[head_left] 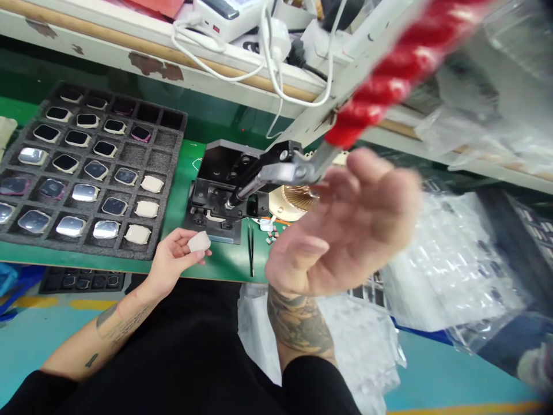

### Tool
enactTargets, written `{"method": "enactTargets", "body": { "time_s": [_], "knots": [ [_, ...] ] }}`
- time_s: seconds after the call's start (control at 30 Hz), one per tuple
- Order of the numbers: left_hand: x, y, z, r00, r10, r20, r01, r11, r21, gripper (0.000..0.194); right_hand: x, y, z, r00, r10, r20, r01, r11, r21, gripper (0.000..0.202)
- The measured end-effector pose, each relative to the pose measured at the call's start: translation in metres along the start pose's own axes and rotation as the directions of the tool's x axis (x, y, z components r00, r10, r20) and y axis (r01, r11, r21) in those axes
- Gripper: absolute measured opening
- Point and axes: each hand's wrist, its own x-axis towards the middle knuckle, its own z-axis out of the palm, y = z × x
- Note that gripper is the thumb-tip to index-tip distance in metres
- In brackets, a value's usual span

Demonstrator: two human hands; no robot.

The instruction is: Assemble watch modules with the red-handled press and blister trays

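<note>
My left hand (175, 256) pinches a small cream watch case (199, 242) in front of the black hand press (228, 190). My right hand (345, 225) is raised beside the press's lever, blurred, with its fingers apart and nothing seen in the palm. The red twisted grip (389, 75) of the lever rises just above that hand; whether the fingertips touch the lever I cannot tell. Under the press head lies a pale piece (215, 217), partly hidden. Black tweezers (251, 251) lie on the green mat right of the press base.
A grey foam tray (170, 158) on the left holds watch cases, most with dark screens. Small parts (271, 236) lie near the tweezers, before a cream round object with a ribbed gold centre (298, 197). White cables (276, 69) hang from the shelf. Plastic bags (453, 259) fill the right.
</note>
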Motion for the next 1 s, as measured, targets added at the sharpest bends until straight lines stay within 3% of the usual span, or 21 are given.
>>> {"method": "enactTargets", "body": {
  "time_s": [0.07,0.1,0.17,0.27,0.37,0.43,0.53,0.6,0.7,0.8,0.87,1.0],
  "knots": [
    [-0.004,0.003,-0.002,0.999,0.026,0.046,-0.03,0.995,0.092,0.04,-0.025,0.006,0.004,0.97,-0.139,-0.199,0.142,0.99,0.002,0.042],
    [-0.007,0.004,-0.004,0.997,0.044,0.062,-0.053,0.987,0.15,0.037,-0.04,0.013,0.005,0.973,-0.149,-0.176,0.148,0.989,-0.019,0.033],
    [-0.011,0.005,-0.009,0.993,0.09,0.079,-0.108,0.958,0.267,0.033,-0.071,0.03,0.009,0.995,-0.045,0.084,0.052,0.995,-0.082,0.033],
    [-0.012,0.004,-0.015,0.981,0.167,0.095,-0.191,0.895,0.404,0.028,-0.101,0.056,0.02,0.915,0.064,0.399,0.051,0.961,-0.271,0.043],
    [-0.011,0.004,-0.018,0.965,0.231,0.128,-0.264,0.839,0.477,0.029,-0.102,0.076,0.037,0.798,0.188,0.572,0.097,0.898,-0.43,0.049],
    [-0.01,0.008,-0.018,0.947,0.284,0.15,-0.32,0.794,0.517,0.031,-0.095,0.084,0.045,0.754,0.25,0.608,0.073,0.887,-0.455,0.047],
    [-0.01,0.017,-0.017,0.899,0.395,0.19,-0.415,0.624,0.662,0.035,-0.092,0.081,0.042,0.808,0.258,0.53,-0.048,0.925,-0.377,0.039],
    [-0.005,0.021,-0.013,0.857,0.457,0.24,-0.449,0.432,0.782,0.038,-0.099,0.071,0.029,0.864,0.257,0.432,-0.136,0.947,-0.292,0.038],
    [0.01,0.018,-0.001,0.821,0.473,0.32,-0.43,0.144,0.891,0.04,-0.114,0.054,0.005,0.905,0.267,0.33,-0.209,0.957,-0.201,0.048],
    [0.033,0.012,0.017,0.871,0.35,0.344,-0.333,-0.093,0.938,0.034,-0.125,0.046,-0.017,0.919,0.262,0.293,-0.213,0.959,-0.188,0.052],
    [0.047,0.011,0.029,0.918,0.239,0.317,-0.272,-0.202,0.941,0.033,-0.128,0.047,-0.026,0.924,0.254,0.286,-0.197,0.957,-0.213,0.052],
    [0.058,0.018,0.041,0.959,0.084,0.27,-0.24,-0.267,0.933,0.04,-0.13,0.053,-0.039,0.934,0.225,0.277,-0.155,0.954,-0.255,0.055]
  ]
}}
